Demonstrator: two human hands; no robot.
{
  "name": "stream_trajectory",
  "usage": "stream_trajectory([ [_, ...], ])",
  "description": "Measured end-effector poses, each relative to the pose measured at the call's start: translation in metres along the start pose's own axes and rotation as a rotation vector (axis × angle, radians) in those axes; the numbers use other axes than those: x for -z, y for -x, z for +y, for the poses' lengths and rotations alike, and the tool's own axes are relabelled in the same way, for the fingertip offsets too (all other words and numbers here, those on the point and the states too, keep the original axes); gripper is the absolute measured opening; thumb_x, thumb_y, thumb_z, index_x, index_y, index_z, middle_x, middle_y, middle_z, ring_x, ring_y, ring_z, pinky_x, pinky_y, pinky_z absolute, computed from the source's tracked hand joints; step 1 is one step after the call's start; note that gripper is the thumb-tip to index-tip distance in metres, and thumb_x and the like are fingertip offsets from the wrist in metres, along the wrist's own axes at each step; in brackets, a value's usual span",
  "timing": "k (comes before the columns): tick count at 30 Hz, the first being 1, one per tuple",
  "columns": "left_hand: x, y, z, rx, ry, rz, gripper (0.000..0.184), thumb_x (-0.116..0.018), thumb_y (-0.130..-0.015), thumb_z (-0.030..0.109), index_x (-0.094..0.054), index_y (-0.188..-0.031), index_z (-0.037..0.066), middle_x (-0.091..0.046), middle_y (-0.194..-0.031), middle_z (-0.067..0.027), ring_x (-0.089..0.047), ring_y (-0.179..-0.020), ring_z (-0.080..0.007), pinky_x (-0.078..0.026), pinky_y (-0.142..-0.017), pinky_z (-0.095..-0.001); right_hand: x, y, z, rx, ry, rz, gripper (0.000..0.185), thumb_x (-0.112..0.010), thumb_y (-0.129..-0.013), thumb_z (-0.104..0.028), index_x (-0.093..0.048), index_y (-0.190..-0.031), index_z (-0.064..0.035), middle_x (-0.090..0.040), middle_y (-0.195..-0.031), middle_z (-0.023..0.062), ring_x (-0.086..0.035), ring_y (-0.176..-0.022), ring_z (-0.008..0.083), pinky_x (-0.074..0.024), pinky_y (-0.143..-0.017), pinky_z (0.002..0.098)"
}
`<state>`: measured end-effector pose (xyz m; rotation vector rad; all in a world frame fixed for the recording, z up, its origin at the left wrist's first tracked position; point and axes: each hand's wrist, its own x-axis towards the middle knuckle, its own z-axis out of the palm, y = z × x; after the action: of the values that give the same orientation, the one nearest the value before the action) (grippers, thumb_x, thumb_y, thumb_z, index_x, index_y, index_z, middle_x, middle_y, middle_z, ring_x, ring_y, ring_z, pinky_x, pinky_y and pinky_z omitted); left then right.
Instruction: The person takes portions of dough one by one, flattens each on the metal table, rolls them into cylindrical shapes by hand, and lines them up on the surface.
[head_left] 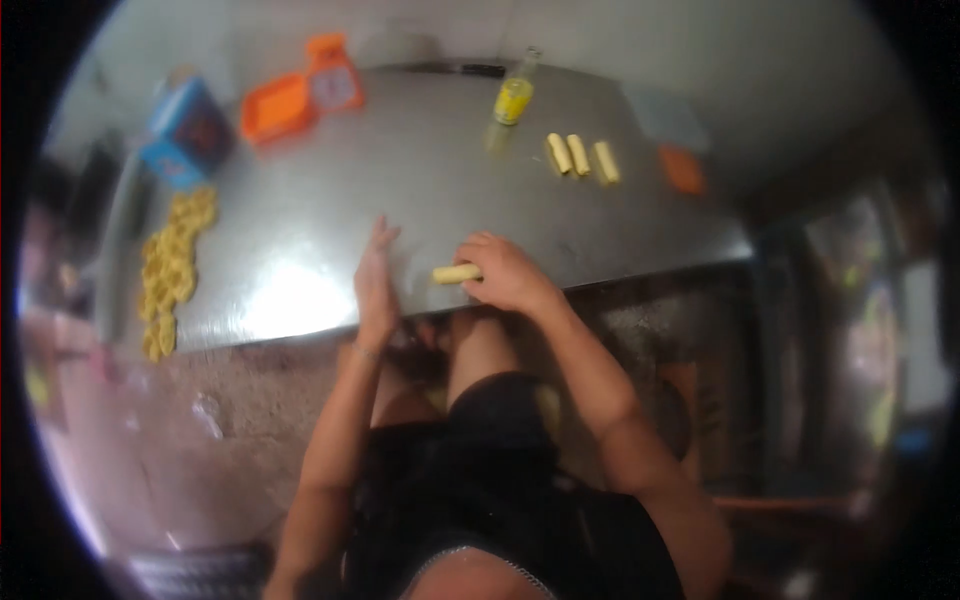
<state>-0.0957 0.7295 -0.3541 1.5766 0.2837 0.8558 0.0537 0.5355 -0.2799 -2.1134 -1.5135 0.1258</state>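
Observation:
Near the front edge of the metal table, my right hand [508, 272] is closed around one end of a short pale-yellow dough roll [452, 274]. The roll's other end sticks out to the left, towards my left hand [374, 283]. That hand is held on edge with its fingers stretched out, apart from the roll and holding nothing. Farther back on the right lie three similar dough rolls [578, 156], side by side. Along the left end of the table is a cluster of several shaped yellow dough pieces [168, 268], too blurred for detail.
A blue box [188, 135] stands at the back left, beside an orange tray [277, 108] and an orange scale-like device [335, 75]. A glass bottle with yellow contents or label [514, 98] stands at the back. An orange flat item [682, 170] lies at the right.

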Motion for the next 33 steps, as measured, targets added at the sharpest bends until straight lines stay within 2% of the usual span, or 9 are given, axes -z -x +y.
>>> stream_trajectory([
  [4, 0.006, 0.001, -0.006, 0.055, 0.088, -0.042, 0.064, -0.04, -0.117, 0.046, -0.06, -0.137, -0.012, -0.033, -0.171, -0.0296, -0.032, -0.16, -0.0356, -0.024, -0.133, -0.047, 0.03, 0.005, 0.042, -0.096, -0.448, -0.04, 0.028, -0.081, -0.084, -0.007, -0.072, -0.11, -0.0024, -0.072, -0.098, 0.0085, -0.069, -0.09, 0.0201, -0.0563, -0.083, 0.0352],
  [6, 0.004, 0.001, -0.003, 0.05, 0.127, -0.033, 0.063, -0.041, -0.117, 0.046, -0.061, -0.135, -0.011, -0.034, -0.171, -0.0297, -0.031, -0.161, -0.0362, -0.024, -0.134, -0.0475, 0.051, 0.02, 0.088, -0.353, -0.944, 0.091, 0.028, -0.083, -0.087, -0.009, -0.074, -0.111, -0.0005, -0.074, -0.1, 0.0061, -0.07, -0.091, 0.0147, -0.0566, -0.084, 0.0316],
  [8, 0.003, 0.0, -0.005, 0.034, 0.148, -0.055, 0.064, -0.042, -0.116, 0.049, -0.063, -0.132, -0.01, -0.034, -0.171, -0.0293, -0.03, -0.161, -0.0368, -0.024, -0.134, -0.0479, 0.095, 0.032, 0.119, -0.452, -0.965, 0.365, 0.029, -0.084, -0.089, -0.01, -0.074, -0.114, 0.0017, -0.075, -0.104, 0.0056, -0.07, -0.092, 0.0127, -0.0563, -0.082, 0.0297],
  [13, -0.003, -0.001, 0.001, 0.025, 0.123, -0.022, 0.074, -0.04, -0.115, 0.057, -0.064, -0.135, -0.009, -0.038, -0.171, -0.0232, -0.046, -0.152, -0.0372, -0.037, -0.126, -0.0496, 0.178, 0.035, 0.244, -0.682, -0.446, 0.636, 0.032, -0.086, -0.085, -0.011, -0.076, -0.113, 0.0021, -0.077, -0.098, 0.0087, -0.073, -0.089, 0.0159, -0.0583, -0.078, 0.0325],
  [19, -0.004, -0.001, 0.002, 0.054, 0.159, -0.067, 0.072, -0.04, -0.115, 0.057, -0.06, -0.142, -0.007, -0.028, -0.176, -0.0225, -0.034, -0.159, -0.0388, -0.033, -0.128, -0.0532, 0.184, 0.008, 0.329, -0.815, -0.04, 0.516, 0.038, -0.089, -0.081, -0.021, -0.079, -0.11, 0.0016, -0.08, -0.103, 0.0162, -0.077, -0.088, 0.0265, -0.0602, -0.08, 0.0402],
  [21, -0.006, -0.002, 0.006, 0.039, 0.174, -0.016, 0.067, -0.045, -0.114, 0.053, -0.065, -0.132, -0.008, -0.036, -0.169, -0.0297, -0.032, -0.161, -0.0374, -0.027, -0.133, -0.05, 0.182, 0.003, 0.328, -0.907, 0.208, 0.062, 0.04, -0.088, -0.082, -0.025, -0.081, -0.112, 0.0002, -0.08, -0.108, 0.0175, -0.078, -0.094, 0.031, -0.0602, -0.085, 0.0431],
  [24, -0.004, -0.001, 0.004, 0.03, 0.172, -0.006, 0.067, -0.044, -0.114, 0.053, -0.065, -0.132, -0.008, -0.037, -0.169, -0.0306, -0.031, -0.161, -0.0384, -0.026, -0.133, -0.05, 0.179, 0.009, 0.348, -0.902, 0.392, 0.278, 0.036, -0.086, -0.084, -0.025, -0.082, -0.113, -0.0038, -0.081, -0.107, 0.0185, -0.078, -0.099, 0.0329, -0.0596, -0.088, 0.0438],
  [26, -0.006, 0.0, 0.017, 0.125, 0.143, -0.026, 0.078, -0.044, -0.11, 0.065, -0.058, -0.141, -0.005, -0.026, -0.176, -0.024, -0.031, -0.16, -0.0407, -0.026, -0.131, -0.0554, 0.181, 0.011, 0.351, -0.87, 0.308, 0.326, 0.034, -0.085, -0.084, -0.024, -0.083, -0.112, -0.0039, -0.081, -0.106, 0.0182, -0.078, -0.1, 0.0327, -0.0594, -0.088, 0.0433],
  [33, -0.008, 0.0, 0.009, 0.113, 0.053, 0.011, 0.073, -0.04, -0.112, 0.06, -0.067, -0.131, -0.005, -0.041, -0.17, -0.0251, -0.04, -0.156, -0.0399, -0.031, -0.128, -0.0523, 0.184, 0.018, 0.329, -0.707, 0.178, 0.437, 0.023, -0.079, -0.088, -0.015, -0.081, -0.105, 0.0001, -0.08, -0.1, 0.0183, -0.077, -0.095, 0.0323, -0.0585, -0.087, 0.0407],
])
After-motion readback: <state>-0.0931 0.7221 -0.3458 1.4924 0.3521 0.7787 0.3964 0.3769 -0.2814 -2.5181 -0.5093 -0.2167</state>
